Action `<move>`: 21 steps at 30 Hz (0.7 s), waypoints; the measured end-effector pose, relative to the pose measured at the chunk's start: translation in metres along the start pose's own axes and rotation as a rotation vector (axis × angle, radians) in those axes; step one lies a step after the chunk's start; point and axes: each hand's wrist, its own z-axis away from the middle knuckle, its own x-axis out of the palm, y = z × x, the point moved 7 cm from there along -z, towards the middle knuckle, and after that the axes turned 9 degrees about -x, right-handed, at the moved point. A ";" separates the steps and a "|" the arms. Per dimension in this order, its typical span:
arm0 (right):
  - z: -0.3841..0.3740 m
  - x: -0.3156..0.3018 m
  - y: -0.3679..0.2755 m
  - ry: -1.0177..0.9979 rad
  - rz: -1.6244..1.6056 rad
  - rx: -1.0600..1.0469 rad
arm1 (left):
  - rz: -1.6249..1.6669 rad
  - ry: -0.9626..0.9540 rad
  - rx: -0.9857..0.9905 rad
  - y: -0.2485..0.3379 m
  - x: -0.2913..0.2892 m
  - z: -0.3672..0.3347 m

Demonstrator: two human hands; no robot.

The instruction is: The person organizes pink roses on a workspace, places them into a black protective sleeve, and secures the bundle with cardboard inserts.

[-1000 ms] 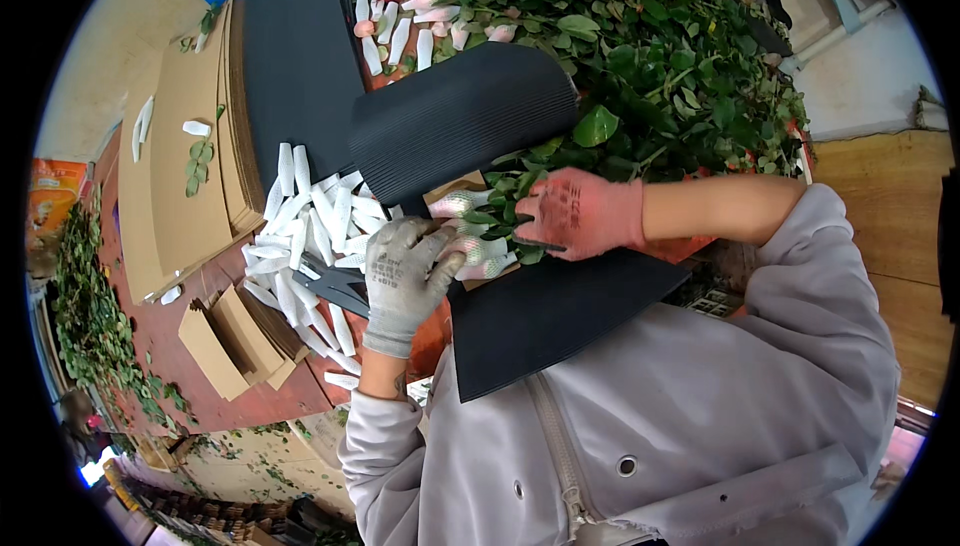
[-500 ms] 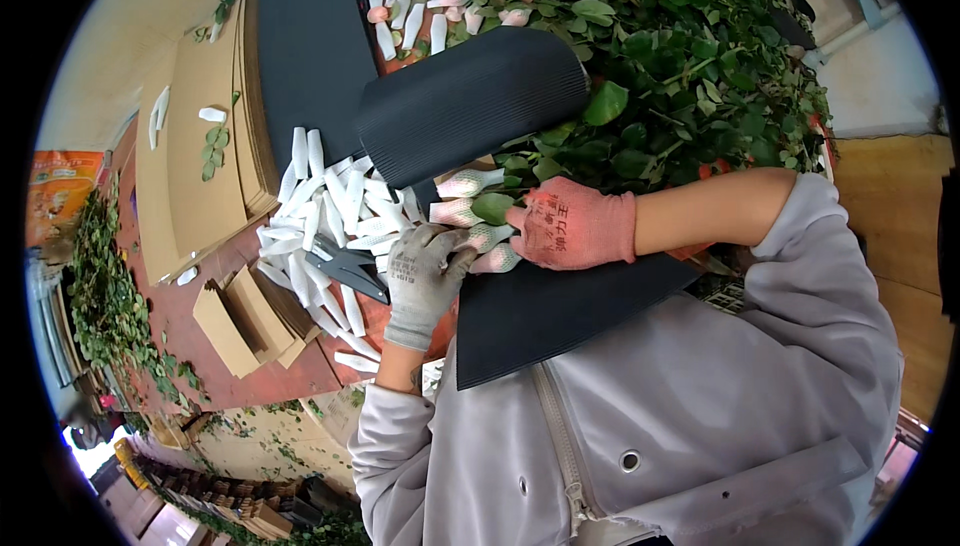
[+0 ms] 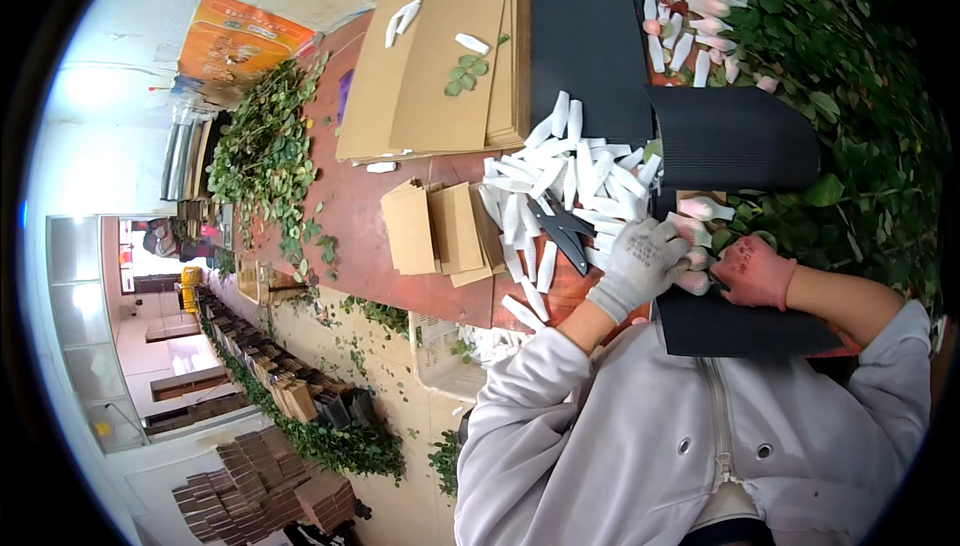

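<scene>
Left hand [image 3: 645,258], gray glove: fingers loosely curled, thumb side against the heads of the netted buds [image 3: 697,209]; whether they pinch or merely steady, cannot tell. Right hand [image 3: 752,273], red glove: fingers bent inward at the stem side of the same buds, tips partly hidden, so closeness of grip cannot be told. Buds lie in a short column between the gloves, heads left, probably held from both ends to keep the heads level. Nearer the body than the buds, a black sheet [image 3: 740,331]; beyond them a ribbed black flap [image 3: 735,141], curled, perhaps the same piece; the join is hidden. Left of the buds, a heap of white sleeves [image 3: 570,171], likely kept within easy reach, with a black tool [image 3: 562,236] lying among them. Farther left, folded cards [image 3: 460,231]; beyond those, large cardboard [image 3: 430,56]. Right of and beyond the buds, dense foliage [image 3: 860,146] crowds in. Right glove blocks sight of the stems; flap limits room on the far side.
</scene>
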 end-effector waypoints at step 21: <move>0.011 0.007 0.007 0.096 -0.097 0.027 | 0.079 -0.374 0.118 -0.007 -0.002 0.018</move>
